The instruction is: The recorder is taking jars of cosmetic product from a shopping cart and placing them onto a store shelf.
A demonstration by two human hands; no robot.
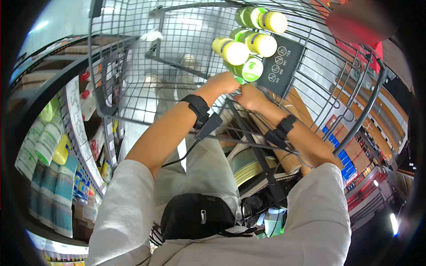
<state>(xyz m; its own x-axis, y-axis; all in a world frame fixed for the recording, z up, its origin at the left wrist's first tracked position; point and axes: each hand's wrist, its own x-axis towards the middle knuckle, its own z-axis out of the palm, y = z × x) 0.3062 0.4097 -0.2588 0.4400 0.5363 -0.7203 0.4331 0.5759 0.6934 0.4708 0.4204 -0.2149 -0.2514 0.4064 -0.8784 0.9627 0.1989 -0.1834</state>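
My left hand (225, 83) is closed, with its fingertips beside a container with a green-and-white top (252, 69) in the metal shopping cart (126, 66). Close against it, my right hand (251, 97) is curled too, just below the same container. A bit of green and white shows by the left fingertips, but what either hand grips is hidden. Several green containers with pale yellow lids (235, 53) lie just beyond, grouped in the cart basket. Black straps circle both wrists.
A black panel with round symbols (284, 62) is at the cart's right. Shelves of bottles (49, 142) line the left side. Cardboard rolls (284, 155) and a light-green bottle (273, 221) are under the basket. A person in red (366, 26) stands at the upper right.
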